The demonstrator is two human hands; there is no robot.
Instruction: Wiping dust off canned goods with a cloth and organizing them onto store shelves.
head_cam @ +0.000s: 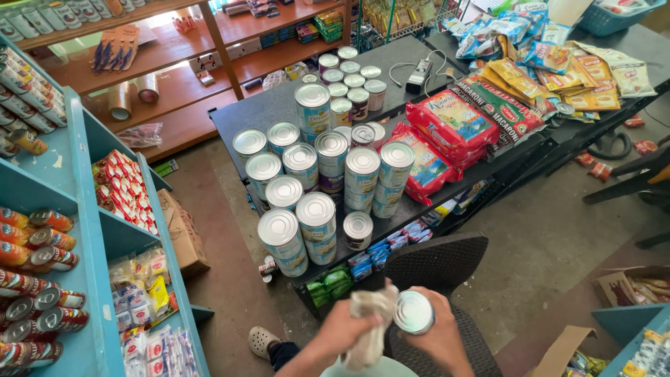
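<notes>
Head view: black table (279,105) at centre carries stacked cans (317,174), with snack packs (453,126) to the right and blue shelves (84,209) at left. Near edge, the right hand (440,335) has its fingers clamped on one can (413,312); the left hand (342,328), fingers closed, presses a cloth (370,314) against it. Step judged: wiping the can. Next calls for turning it under the cloth.
</notes>
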